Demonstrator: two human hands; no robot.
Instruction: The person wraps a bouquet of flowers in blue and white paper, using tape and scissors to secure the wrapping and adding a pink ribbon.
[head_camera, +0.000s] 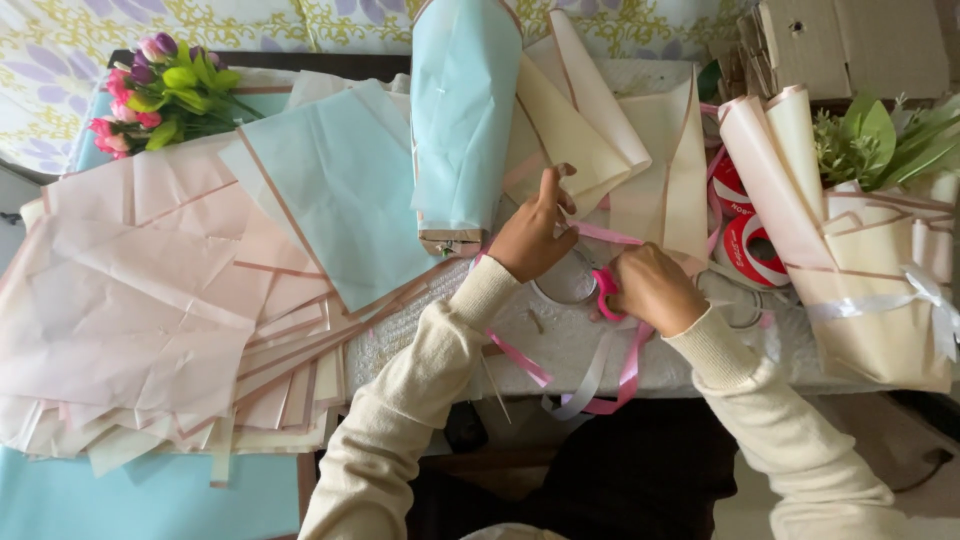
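My left hand (532, 232) pinches a pink ribbon (606, 236) that runs to the right, beside the base of a light blue paper-wrapped bouquet (458, 120). My right hand (650, 290) grips pink-handled scissors (606, 290) next to the ribbon. Loose pink and white ribbon ends (600, 385) hang over the table's front edge below my hands. Both arms wear cream knitted sleeves.
A pile of pink, cream and blue wrapping sheets (180, 300) covers the left. Artificial pink flowers (160, 95) lie far left. A cream-wrapped bouquet with white bow (880, 290) lies right, red ribbon spools (750, 240) beside it, a cardboard box (850, 45) behind.
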